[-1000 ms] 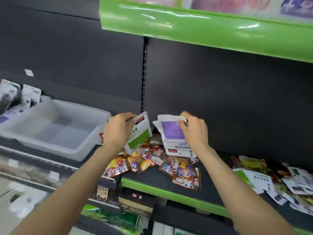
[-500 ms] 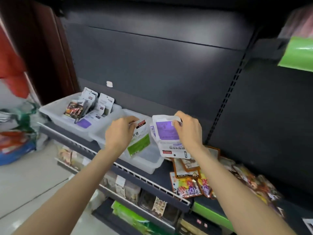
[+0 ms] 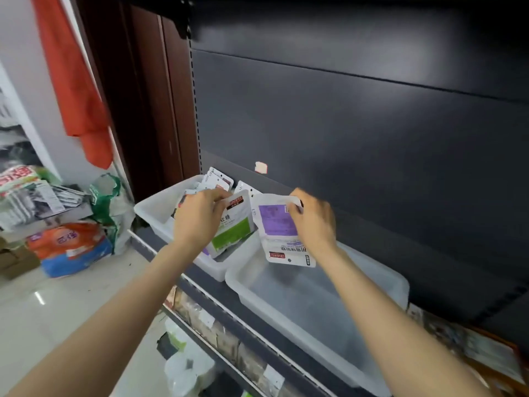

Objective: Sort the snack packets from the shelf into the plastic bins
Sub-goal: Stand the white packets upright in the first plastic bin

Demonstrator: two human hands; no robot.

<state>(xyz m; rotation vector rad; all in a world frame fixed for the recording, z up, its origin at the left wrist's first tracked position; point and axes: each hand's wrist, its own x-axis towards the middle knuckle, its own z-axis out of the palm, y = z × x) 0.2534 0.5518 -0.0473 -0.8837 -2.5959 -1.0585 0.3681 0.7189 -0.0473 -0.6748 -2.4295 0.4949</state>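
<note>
left hand [image 3: 197, 222]: pinches the green-label packet [image 3: 233, 224] at its top edge; packet hangs below and right of the fingers, tilted, lower end down inside the left bin [image 3: 151, 207].
right hand [image 3: 313, 222]: pinches the purple-label packet [image 3: 282, 233] by its upper right corner; print is upside down, packet body hangs left of and below the hand.
purple packet position: over the back left corner of the right bin [image 3: 286, 310], not touching the bin floor as far as I can tell; its left edge sits just beside the green packet, contact unclear.
left bin: at the left end of the shelf [image 3: 220, 285], already holds several white packets [image 3: 216, 179] standing against its back wall.
right bin: just beside the left bin along the shelf front; the visible part of its floor is bare.
shelf right end: more loose packets [image 3: 469, 342], blurred.
floor left of shelf: orange-and-blue bag [image 3: 68, 247], green-and-white bag [image 3: 113, 204].
</note>
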